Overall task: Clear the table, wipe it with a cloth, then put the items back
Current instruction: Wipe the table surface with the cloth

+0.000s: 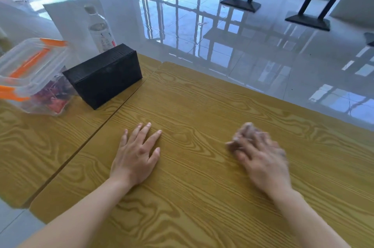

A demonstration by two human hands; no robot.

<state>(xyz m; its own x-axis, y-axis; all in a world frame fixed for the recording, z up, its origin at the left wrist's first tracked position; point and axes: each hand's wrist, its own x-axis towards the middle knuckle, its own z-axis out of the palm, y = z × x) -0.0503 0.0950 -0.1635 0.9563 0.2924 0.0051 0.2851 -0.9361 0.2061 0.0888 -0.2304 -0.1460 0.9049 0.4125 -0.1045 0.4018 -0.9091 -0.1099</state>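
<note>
while the left hand is laid flat on the wooden table, fingers spread, the right hand is blurred and its grip cannot be told.

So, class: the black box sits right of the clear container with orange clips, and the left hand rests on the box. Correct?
No. In the head view the left hand lies flat on the wooden table, apart from the black box. The box does sit right of the clear container with orange clips.

Bare forearms; left hand short-nailed; right hand blurred.
</note>
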